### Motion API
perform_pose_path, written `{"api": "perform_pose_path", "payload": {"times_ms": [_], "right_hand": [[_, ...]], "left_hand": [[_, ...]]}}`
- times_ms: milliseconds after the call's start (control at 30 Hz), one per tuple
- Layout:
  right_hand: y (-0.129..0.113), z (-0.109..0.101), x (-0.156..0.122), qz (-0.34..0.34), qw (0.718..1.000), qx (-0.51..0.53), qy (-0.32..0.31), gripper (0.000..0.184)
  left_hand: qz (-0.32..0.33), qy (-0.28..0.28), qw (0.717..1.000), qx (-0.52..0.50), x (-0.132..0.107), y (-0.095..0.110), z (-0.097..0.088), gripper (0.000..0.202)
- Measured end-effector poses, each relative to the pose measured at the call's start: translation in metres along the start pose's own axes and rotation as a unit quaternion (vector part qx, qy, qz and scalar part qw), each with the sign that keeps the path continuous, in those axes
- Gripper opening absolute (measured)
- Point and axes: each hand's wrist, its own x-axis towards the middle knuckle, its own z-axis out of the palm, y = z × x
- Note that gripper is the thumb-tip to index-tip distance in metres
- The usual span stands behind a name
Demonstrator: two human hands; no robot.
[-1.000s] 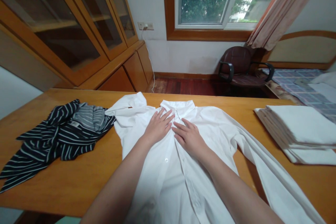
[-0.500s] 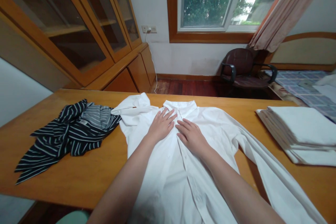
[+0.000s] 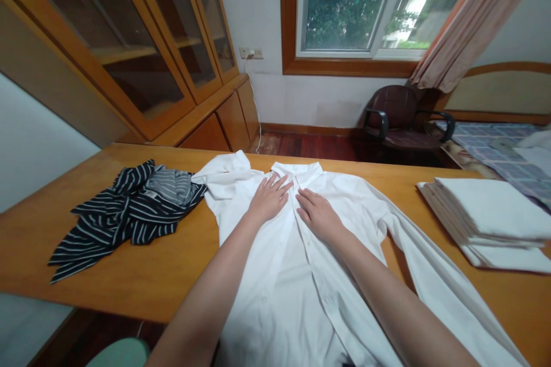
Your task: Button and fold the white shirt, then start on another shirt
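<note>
A white button-up shirt (image 3: 297, 275) lies spread front-up on a wooden table (image 3: 142, 266), collar toward the far edge. My left hand (image 3: 269, 199) rests flat on the shirt's chest just below the collar, fingers stretched out. My right hand (image 3: 317, 215) lies flat beside it on the other side of the button placket, fingers also extended. Neither hand holds anything. The shirt's right sleeve trails toward the near right corner of the table.
A crumpled dark striped garment (image 3: 124, 212) lies on the table's left part. A stack of folded white cloth (image 3: 491, 221) sits at the right. Beyond the table are wooden cabinets (image 3: 163, 69), a window, a dark armchair (image 3: 398, 117) and a bed.
The camera has shifted slightly, so everything sits a little further right in the picture. Both hands stay flat on the shirt's chest, almost unmoved.
</note>
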Motion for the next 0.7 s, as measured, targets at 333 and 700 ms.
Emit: {"api": "perform_pose_path", "payload": {"times_ms": [333, 700], "right_hand": [[0.053, -0.018, -0.033, -0.018, 0.996, -0.072, -0.039, 0.049], [0.083, -0.025, -0.033, 0.004, 0.991, -0.134, -0.019, 0.054]], "left_hand": [[-0.019, -0.008, 1.0, 0.01, 0.011, -0.003, 0.005, 0.046], [-0.039, -0.005, 0.999, 0.018, 0.024, -0.01, 0.012, 0.047]]}}
